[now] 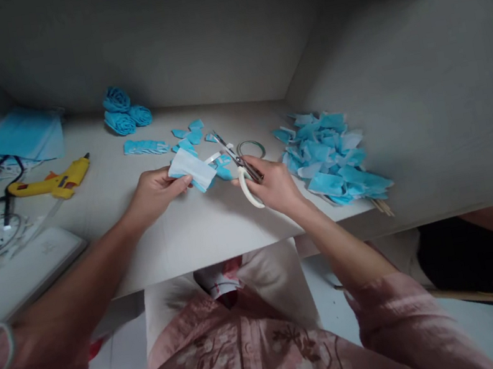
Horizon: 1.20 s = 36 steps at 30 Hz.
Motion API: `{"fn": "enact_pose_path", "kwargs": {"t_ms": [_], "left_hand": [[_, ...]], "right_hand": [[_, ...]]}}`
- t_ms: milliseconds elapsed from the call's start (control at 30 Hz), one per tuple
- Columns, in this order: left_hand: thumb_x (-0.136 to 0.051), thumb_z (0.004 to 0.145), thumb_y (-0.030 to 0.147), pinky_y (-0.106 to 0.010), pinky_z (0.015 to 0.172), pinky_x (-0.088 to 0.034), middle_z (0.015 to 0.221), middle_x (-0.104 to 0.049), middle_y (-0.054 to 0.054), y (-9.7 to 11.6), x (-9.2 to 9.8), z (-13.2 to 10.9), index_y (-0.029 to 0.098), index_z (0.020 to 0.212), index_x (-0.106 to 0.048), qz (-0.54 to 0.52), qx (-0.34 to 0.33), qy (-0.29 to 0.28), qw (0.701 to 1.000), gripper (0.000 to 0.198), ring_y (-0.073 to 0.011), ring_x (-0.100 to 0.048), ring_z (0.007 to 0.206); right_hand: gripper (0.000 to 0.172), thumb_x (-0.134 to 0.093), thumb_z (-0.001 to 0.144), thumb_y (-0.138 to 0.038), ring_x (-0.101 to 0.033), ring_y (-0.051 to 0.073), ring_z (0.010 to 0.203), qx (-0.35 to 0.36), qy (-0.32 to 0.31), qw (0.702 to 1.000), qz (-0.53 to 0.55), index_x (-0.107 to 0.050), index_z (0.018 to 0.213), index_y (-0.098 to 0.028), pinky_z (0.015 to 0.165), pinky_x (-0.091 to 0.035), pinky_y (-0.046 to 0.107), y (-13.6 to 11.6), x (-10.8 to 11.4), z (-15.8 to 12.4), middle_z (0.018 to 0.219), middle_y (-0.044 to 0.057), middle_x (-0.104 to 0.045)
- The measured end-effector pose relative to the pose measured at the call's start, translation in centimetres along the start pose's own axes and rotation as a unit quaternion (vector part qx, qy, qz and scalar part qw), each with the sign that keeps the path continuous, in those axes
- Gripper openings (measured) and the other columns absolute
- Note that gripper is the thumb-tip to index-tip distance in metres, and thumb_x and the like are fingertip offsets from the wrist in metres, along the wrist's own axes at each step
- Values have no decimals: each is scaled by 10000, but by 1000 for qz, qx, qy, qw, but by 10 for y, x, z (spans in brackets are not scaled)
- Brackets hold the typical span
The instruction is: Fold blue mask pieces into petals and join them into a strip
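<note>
My left hand (157, 190) pinches a small piece of blue-and-white fabric (191, 167), its white face turned up. In my right hand (272, 183) are scissors (244, 169) with white handles, the blades pointing away from me and to the left, just right of the fabric piece. Blue scraps (191, 134) lie on the table behind the fabric. A pleated blue strip (145, 146) rests to their left. Right beside the scissors lies a roll of tape or thin ring (250, 148), partly hidden by my right hand.
Three rolled blue fabric roses (121, 114) stand at the back. On the left are blue face masks (23, 137), a yellow glue gun (57, 181), cables and a white box (46, 262). A heap of blue cut pieces (329, 155) lies right, with thin sticks (383, 207) under it.
</note>
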State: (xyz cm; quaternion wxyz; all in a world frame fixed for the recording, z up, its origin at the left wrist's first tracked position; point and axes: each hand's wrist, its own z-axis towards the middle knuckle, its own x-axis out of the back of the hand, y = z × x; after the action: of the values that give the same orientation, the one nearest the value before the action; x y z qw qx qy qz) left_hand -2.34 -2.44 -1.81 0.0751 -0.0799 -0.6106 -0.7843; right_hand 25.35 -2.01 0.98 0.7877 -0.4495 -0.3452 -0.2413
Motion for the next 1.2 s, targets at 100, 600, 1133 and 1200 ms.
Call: {"fn": "enact_pose_path", "kwargs": {"t_ms": [100,600,1133,1200], "left_hand": [[-856,753,449,-300,647,-497,651,-701,-26,-2,0,1,203,612,-716,-1,10,11,1000,317,-171,-622,628],[-690,907,-83,-235,584,-399,500,-632,47,20,-1,14,127,544,-670,-44,84,205,974,420,-62,-537,503],[-662,937,-93,-233,601,-402,482,-607,55,28,-9,11,137,505,-613,-43,84,192,977,492,-52,-526,495],[-670,934,-88,-234,601,-389,487,-607,49,29,-9,10,134,495,-609,-40,76,184,979,495,-52,-520,495]], "right_hand": [[577,-647,931,-700,-608,180,717,-16,15,999,25,-774,1159,-185,726,-473,303,4,0,0,815,39,-726],[467,-691,851,-220,-737,309,1131,27,-166,984,-65,-673,1315,-167,1005,-586,462,44,35,-52,1229,158,-774],[243,-597,1068,-249,-746,265,1059,67,-186,969,-145,-799,1174,-166,907,-554,377,13,-6,-47,1164,134,-803],[257,-575,1078,-256,-746,269,1060,72,-172,969,-160,-804,1147,-162,891,-550,378,14,-13,-47,1146,139,-805]]}}
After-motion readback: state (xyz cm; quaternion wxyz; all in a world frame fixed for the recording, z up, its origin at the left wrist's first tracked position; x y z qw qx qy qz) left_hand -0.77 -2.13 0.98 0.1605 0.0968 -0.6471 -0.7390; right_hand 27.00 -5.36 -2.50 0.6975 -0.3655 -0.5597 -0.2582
